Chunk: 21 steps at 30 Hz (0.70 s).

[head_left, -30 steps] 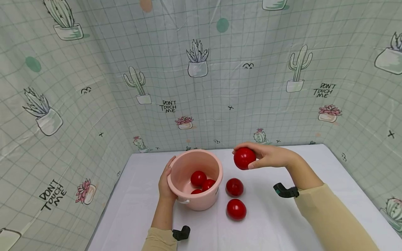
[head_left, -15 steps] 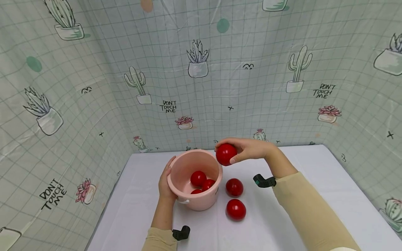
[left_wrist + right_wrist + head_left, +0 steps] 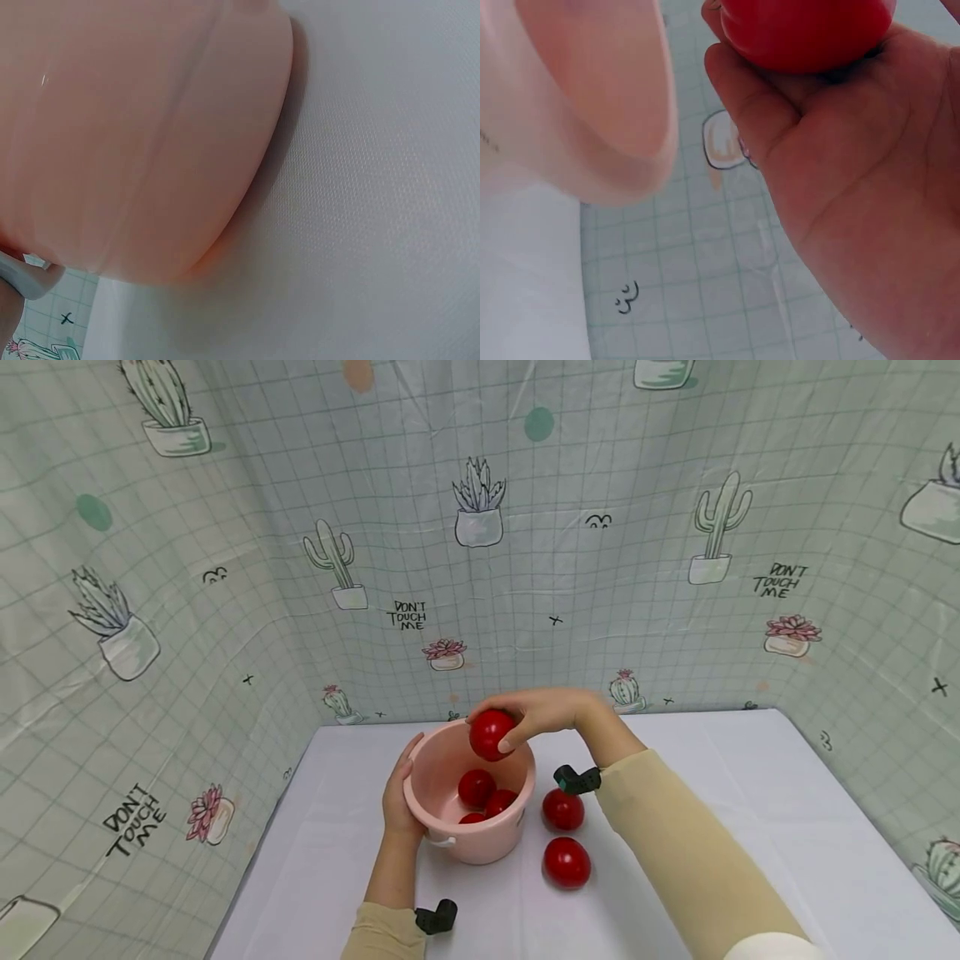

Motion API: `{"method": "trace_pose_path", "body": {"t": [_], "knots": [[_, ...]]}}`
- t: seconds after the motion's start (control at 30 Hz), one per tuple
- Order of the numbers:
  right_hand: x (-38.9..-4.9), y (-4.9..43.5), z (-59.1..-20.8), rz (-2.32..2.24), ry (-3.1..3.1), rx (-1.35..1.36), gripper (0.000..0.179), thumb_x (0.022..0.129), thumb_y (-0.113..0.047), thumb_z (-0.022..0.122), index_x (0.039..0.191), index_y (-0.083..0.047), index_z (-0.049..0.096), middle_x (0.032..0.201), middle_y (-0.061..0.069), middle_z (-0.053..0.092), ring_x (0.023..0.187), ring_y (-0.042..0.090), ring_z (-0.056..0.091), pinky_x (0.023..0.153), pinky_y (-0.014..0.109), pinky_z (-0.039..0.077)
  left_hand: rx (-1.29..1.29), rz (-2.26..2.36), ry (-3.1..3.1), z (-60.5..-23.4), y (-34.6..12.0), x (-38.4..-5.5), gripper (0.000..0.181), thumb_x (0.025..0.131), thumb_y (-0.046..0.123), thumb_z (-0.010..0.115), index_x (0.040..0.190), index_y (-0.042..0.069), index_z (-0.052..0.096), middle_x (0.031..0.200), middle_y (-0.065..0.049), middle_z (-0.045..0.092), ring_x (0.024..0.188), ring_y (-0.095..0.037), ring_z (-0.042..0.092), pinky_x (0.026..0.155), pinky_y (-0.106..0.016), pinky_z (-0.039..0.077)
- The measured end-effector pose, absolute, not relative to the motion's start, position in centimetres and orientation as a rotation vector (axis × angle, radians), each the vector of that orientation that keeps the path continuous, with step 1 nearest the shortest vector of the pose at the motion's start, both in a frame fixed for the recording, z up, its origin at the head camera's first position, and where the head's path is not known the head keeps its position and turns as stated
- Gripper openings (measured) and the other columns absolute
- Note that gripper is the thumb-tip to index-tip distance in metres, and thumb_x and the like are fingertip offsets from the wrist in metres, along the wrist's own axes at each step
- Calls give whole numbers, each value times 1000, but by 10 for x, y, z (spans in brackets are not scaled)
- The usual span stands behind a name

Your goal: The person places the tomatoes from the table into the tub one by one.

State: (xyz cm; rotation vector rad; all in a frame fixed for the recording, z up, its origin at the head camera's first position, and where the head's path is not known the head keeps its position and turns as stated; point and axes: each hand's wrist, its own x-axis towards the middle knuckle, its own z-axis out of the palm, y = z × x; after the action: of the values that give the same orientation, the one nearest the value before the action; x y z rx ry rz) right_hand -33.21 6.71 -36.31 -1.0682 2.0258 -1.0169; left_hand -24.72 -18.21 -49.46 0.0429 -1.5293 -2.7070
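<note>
The head camera is looking forward and down across the surface (image 3: 735, 768). The left-wrist camera is facing the pink bucket (image 3: 142, 142) closely, side-on. The right-wrist camera is viewing the bucket's rim and a red round object (image 3: 806, 30) nearby, sharing both with the head view.

My right hand (image 3: 536, 710) and its tomato (image 3: 490, 735) moved left, from beside the pink bucket (image 3: 477, 843) to over its opening, my black wrist mount (image 3: 576, 779) now partly covering the farther loose tomato (image 3: 562, 812).
</note>
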Motion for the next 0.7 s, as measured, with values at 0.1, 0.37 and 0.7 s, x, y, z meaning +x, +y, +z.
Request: {"method": "trace_pose_path", "body": {"t": [0.1,0.37,0.7], "knots": [[-334,54,-363,-952,2042,-1075,62,84,-28,72,142,-22,51,133,-2,58,122,19,55,97,36,53,38,-2714,-1525,-493,-182,-246,50,101,26,27,150,21,42,156,3,40,144,-19,34,123,-44,24],[-337,21,-363,-790,2095,-1045,56,82,-30,73,135,-29,55,125,-8,60,121,16,53,94,33,53,41,-2726,-1528,-493,-185,-244,50,101,26,28,150,23,41,156,3,41,143,-19,36,122,-43,26],[-338,-9,-369,-450,2169,-1028,60,80,-43,76,135,-33,56,127,-13,58,125,14,47,105,38,45,28,-2721,-1544,-498,-184,-247,49,102,26,28,150,25,41,156,4,41,143,-18,35,120,-43,30]]}}
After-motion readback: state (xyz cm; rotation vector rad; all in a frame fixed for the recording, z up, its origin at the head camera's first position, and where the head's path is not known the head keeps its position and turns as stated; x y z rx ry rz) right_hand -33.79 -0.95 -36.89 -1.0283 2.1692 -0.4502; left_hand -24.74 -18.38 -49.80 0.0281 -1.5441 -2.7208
